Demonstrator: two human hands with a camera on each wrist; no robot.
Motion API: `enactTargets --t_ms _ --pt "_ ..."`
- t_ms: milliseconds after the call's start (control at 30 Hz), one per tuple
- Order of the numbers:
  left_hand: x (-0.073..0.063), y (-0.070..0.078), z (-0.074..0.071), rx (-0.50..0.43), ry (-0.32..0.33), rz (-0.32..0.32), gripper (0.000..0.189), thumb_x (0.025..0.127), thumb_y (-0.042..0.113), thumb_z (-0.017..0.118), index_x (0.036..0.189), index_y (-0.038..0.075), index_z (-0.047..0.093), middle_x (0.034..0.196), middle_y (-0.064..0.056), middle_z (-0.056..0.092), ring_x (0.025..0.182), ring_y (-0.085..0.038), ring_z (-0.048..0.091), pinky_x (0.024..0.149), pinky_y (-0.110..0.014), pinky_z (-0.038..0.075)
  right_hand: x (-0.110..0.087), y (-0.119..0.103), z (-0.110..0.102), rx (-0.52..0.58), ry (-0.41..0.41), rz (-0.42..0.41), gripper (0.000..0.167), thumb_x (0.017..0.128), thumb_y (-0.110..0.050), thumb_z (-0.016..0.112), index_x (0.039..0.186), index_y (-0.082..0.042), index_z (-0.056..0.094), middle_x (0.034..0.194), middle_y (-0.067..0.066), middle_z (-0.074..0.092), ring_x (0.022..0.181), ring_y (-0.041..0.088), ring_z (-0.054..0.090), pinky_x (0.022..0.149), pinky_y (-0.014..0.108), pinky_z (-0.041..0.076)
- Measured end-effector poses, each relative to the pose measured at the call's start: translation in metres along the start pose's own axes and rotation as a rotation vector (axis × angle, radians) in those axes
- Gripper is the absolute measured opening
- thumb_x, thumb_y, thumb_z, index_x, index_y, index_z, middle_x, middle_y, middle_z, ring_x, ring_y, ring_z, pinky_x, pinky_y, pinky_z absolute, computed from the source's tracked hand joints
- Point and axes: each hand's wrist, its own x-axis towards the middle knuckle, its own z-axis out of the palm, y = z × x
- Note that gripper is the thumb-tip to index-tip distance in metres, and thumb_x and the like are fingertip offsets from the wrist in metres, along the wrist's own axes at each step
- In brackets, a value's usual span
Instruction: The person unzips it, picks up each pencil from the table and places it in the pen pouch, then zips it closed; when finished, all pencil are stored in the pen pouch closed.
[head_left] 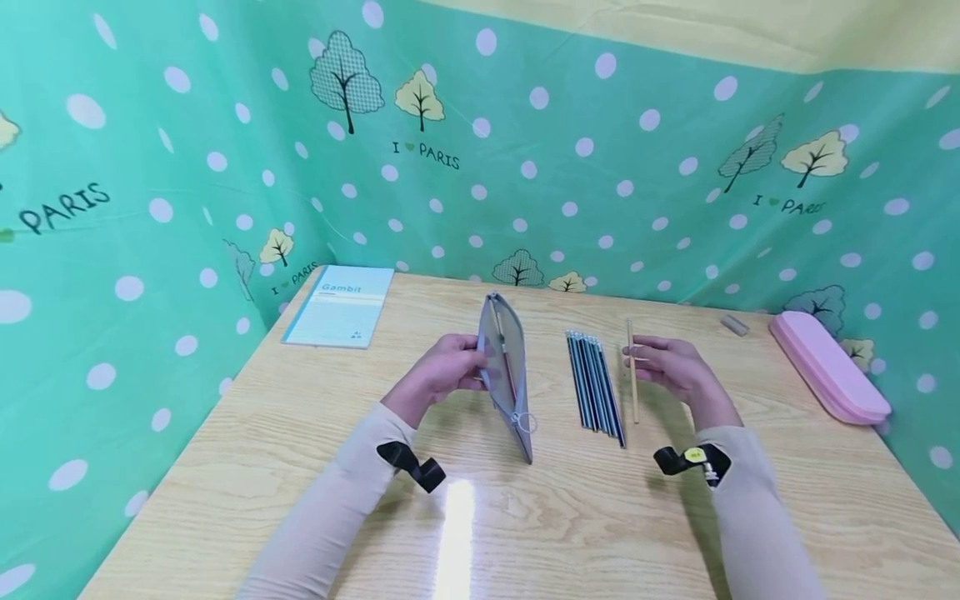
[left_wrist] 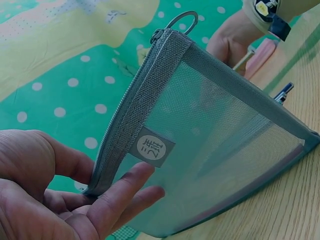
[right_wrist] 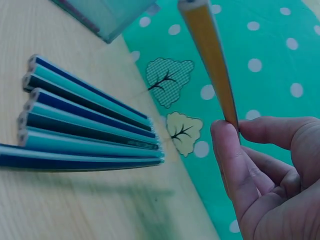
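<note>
My left hand (head_left: 450, 367) grips a grey mesh zipper pouch (left_wrist: 210, 125) by its edge. Its zipper side faces up and gapes in the head view, with a metal ring on the zipper pull. A slim reddish stick-like thing (head_left: 512, 377) shows inside it; its kind is unclear. Between thumb and fingers, my right hand (head_left: 671, 367) pinches a yellow pencil (right_wrist: 212, 60), held clear of the table. Just left of that hand, several blue, teal and dark pencils (head_left: 594, 383) lie side by side on the table.
A light blue notebook (head_left: 341, 308) lies at the back left of the wooden table (head_left: 300, 467). Toward the right edge are a pink pencil case (head_left: 828, 367) and a small grey block (head_left: 734, 325). A green dotted curtain (head_left: 525, 192) hangs behind and along the sides.
</note>
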Motion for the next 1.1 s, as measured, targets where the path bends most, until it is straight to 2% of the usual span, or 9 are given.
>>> enactTargets --t_ms 233,433,700,1100 --pt "0.002 -0.002 0.001 -0.004 0.000 0.000 0.044 0.098 -0.005 0.047 0.140 -0.018 0.049 0.133 -0.037 0.060 0.094 -0.026 0.072 0.082 -0.035 0.067 -0.009 -0.007 -0.007 0.079 0.008 -0.038 0.070 0.105 -0.004 0.055 0.158 0.014 0.013 0.093 -0.011 0.075 0.085 0.004 0.073 0.072 0.016 0.062" --pt "0.003 -0.004 0.001 0.010 0.000 0.006 0.044 0.098 -0.004 0.047 0.140 -0.017 0.049 0.133 -0.036 0.060 0.098 -0.030 0.073 0.081 -0.035 0.067 -0.015 -0.008 -0.015 0.163 0.024 -0.058 0.066 0.105 -0.002 0.056 0.158 0.011 0.020 0.095 -0.008 0.077 0.084 0.007 0.074 0.071 0.017 0.063" --pt "0.000 -0.002 0.001 0.000 0.005 0.009 0.046 0.097 -0.005 0.047 0.142 -0.016 0.048 0.135 -0.036 0.058 0.103 -0.032 0.072 0.085 -0.038 0.066 -0.016 -0.013 -0.009 0.158 0.001 -0.078 0.070 0.105 -0.001 0.054 0.158 0.015 0.011 0.095 -0.009 0.077 0.086 0.007 0.074 0.072 0.017 0.063" --pt "0.001 -0.001 0.001 0.008 -0.007 0.012 0.047 0.097 -0.004 0.047 0.142 -0.016 0.049 0.134 -0.036 0.060 0.104 -0.034 0.072 0.084 -0.037 0.066 -0.016 -0.019 0.009 0.087 -0.005 -0.100 0.067 0.106 -0.005 0.054 0.157 0.017 0.016 0.095 -0.011 0.077 0.086 0.006 0.074 0.073 0.017 0.063"
